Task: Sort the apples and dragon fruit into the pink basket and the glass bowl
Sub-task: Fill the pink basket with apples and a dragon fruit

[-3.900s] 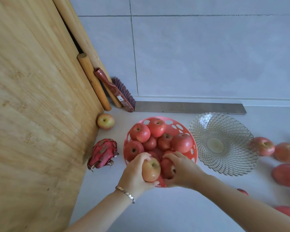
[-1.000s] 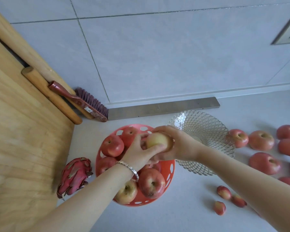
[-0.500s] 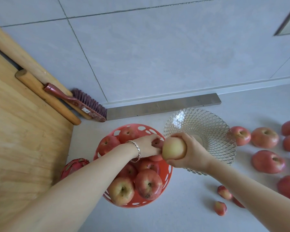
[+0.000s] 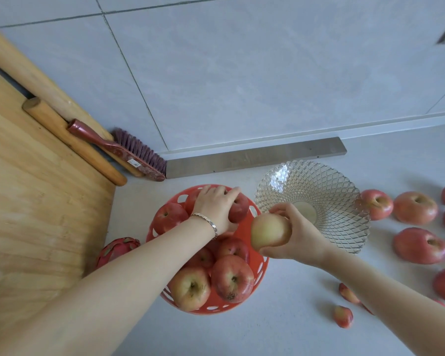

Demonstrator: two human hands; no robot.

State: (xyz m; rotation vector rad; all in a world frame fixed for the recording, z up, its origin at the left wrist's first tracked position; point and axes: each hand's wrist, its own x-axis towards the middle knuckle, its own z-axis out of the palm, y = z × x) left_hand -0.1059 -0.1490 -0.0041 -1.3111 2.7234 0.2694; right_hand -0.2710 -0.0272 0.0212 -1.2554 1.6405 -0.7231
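A pink basket (image 4: 211, 308) sits heaped with apples (image 4: 233, 278) on a pale grey counter (image 4: 293, 330). The left hand (image 4: 216, 205), a bracelet (image 4: 208, 223) at its wrist, curls its fingers over a red apple (image 4: 239, 208) at the basket's far side. The right hand (image 4: 299, 235) grips a pale yellow apple (image 4: 269, 231) in curled fingers and thumb, raised between the basket and the glass bowl (image 4: 339, 209). The bowl stands just right of the basket, its cut pattern and plain centre in view. A dragon fruit (image 4: 118, 249) lies on the counter left of the basket, partly hidden by the left forearm. Loose apples (image 4: 415, 206) cluster to the right of the bowl, with small fruit pieces (image 4: 343, 316) nearer the viewer. A wooden board (image 4: 36, 201) borders the left, a rolling pin (image 4: 75, 142) and brush (image 4: 129, 152) lying against it. A metal strip (image 4: 254, 156) runs along the foot of the tiled wall (image 4: 242, 73) behind. Bare counter stretches in front of the basket and bowl.
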